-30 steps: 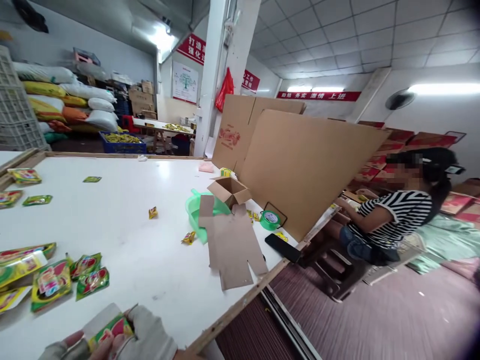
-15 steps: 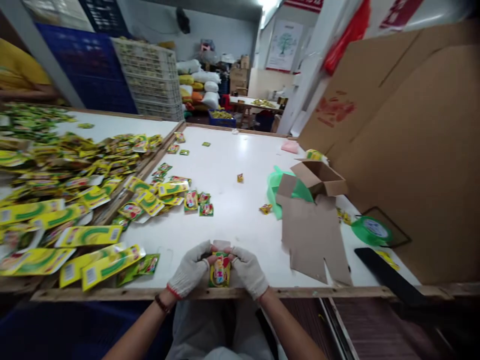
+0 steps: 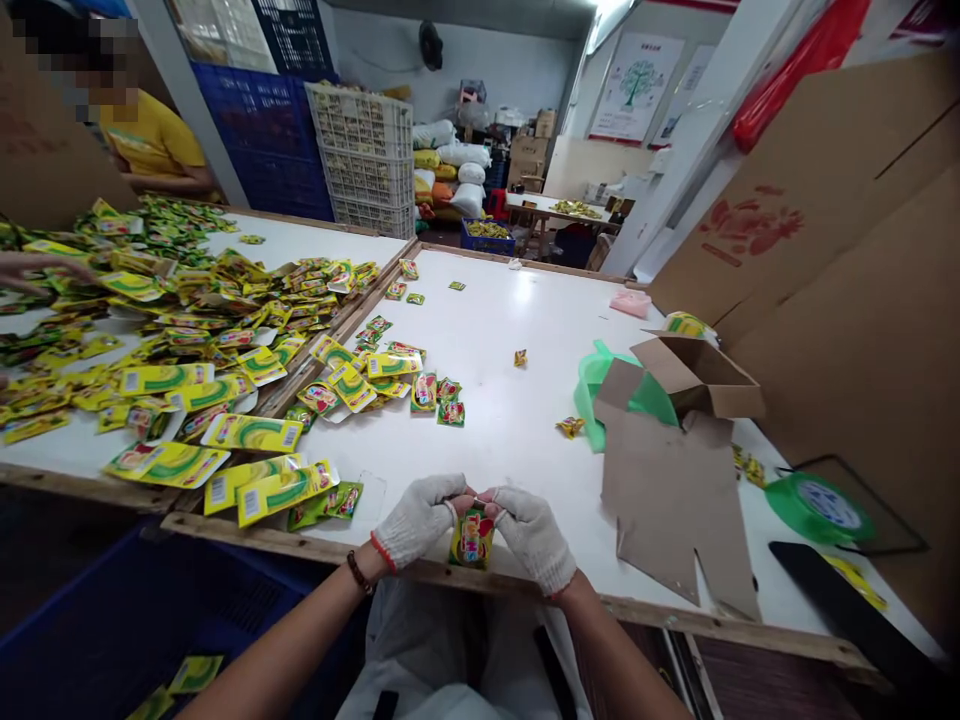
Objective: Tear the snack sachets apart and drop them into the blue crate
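Note:
Both hands wear white knit gloves with bare fingertips. My left hand (image 3: 421,518) pinches the top left of a small yellow and green packet (image 3: 472,540) at the table's front edge. On the packet's top right, my right hand (image 3: 531,530) is closed in a pinch too. The packet hangs upright between the hands, its printed front showing. To the left lie yellow cards (image 3: 288,492) and green packets (image 3: 346,499). Beyond them, more packets (image 3: 424,392) form a loose group.
A wooden divider (image 3: 352,325) separates a large packet pile (image 3: 247,305) on the left. A person in yellow (image 3: 154,140) is behind it. At right are a flattened carton (image 3: 667,490), an open box (image 3: 701,370), a green bag (image 3: 592,390) and green tape (image 3: 819,505). A blue crate (image 3: 187,590) is below.
The view has swung left, so the scene sits further right and the person in yellow shows more. The thin white top above the packet is no longer visible; both hands still pinch the packet.

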The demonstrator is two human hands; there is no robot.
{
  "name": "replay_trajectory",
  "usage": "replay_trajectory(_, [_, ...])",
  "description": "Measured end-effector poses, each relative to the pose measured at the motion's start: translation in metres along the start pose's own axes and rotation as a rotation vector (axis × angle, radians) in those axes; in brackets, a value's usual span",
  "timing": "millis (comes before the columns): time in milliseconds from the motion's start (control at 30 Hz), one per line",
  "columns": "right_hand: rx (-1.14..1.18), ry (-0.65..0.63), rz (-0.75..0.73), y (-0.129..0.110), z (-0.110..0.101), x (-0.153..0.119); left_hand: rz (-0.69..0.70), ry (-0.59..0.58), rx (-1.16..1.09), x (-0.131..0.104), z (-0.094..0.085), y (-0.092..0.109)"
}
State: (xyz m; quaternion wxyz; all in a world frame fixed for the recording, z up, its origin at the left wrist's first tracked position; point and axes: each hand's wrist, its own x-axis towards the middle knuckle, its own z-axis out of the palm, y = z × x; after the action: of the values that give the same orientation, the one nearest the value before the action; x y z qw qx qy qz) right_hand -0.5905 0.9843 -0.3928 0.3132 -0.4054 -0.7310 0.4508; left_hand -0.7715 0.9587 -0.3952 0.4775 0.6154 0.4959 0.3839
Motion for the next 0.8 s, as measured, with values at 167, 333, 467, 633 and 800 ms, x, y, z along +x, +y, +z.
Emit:
replay_trajectory(167, [-0.047,-0.029,0.099,-0.008,-0.004,0.006,-0.076,-0.069,-0.085,0.007,-0.008,0.006])
replay_trajectory(333, [-0.029,-0.008,0.165,-0.005,-0.005,0.009,-0.146,-0.032,-0.104,0.007,-0.009,0.006])
replay_trajectory(467, [-0.05,-0.014,-0.002,0.006,-0.005,-0.003,0.011,-0.017,0.015,-0.007,-0.006,0.005])
replay_trajectory(633, [-0.051,0.006,-0.191,0.022,0.002,-0.024,0.226,0.043,0.118,-0.024,0.007,-0.009])
replay_trajectory(800, [-0.023,0.092,-0.101,0.031,0.009,-0.023,0.224,0.078,0.194,-0.017,0.012,-0.007])
